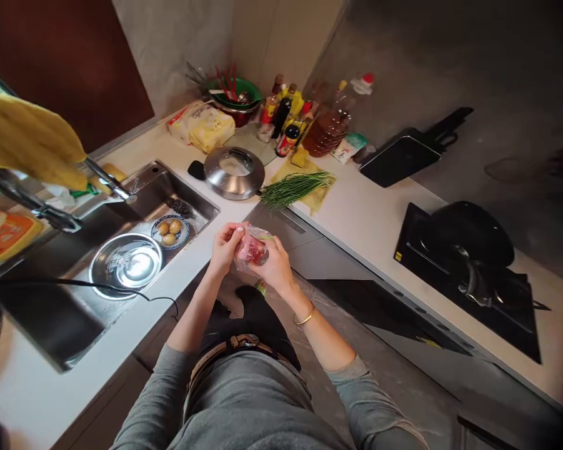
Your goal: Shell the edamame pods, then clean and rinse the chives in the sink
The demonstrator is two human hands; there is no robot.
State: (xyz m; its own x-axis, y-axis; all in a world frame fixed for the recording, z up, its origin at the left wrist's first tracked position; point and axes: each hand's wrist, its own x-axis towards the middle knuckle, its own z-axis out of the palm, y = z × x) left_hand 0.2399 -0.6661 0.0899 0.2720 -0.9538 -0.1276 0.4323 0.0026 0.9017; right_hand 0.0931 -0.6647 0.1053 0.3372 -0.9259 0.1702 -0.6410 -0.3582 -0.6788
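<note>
While both forearms reach out over the floor in front of the sink corner, here's the left hand (223, 250), its grip pinched closed, thumb against fingers, on the upper edge of a clear plastic bag (252, 249). And the right hand (275, 265), gold bangle (304, 314) at the wrist, has its grip curled around the bag's other side, only partly closed, with the thickness of the bag between thumb and fingers. Inside the bag, a pinkish-red lump (254, 250), held up between the two hands, clear of the tabletop (351, 212)!

Over to the left, the metal sink (210, 219) carries a shiny steel bowl (126, 265), and just beside it a blue-rimmed plate (170, 244) with round yellowish pieces (169, 239) on it. Beyond the hands, a domed metal lid (234, 178) sits near the sink's corner, green stalks (293, 189) lying right alongside, partly over a yellowish cloth (316, 199). Bottles (288, 140) crowd the back corner, and off to the right a dark wok (468, 234) rests on the black stove (422, 250).
</note>
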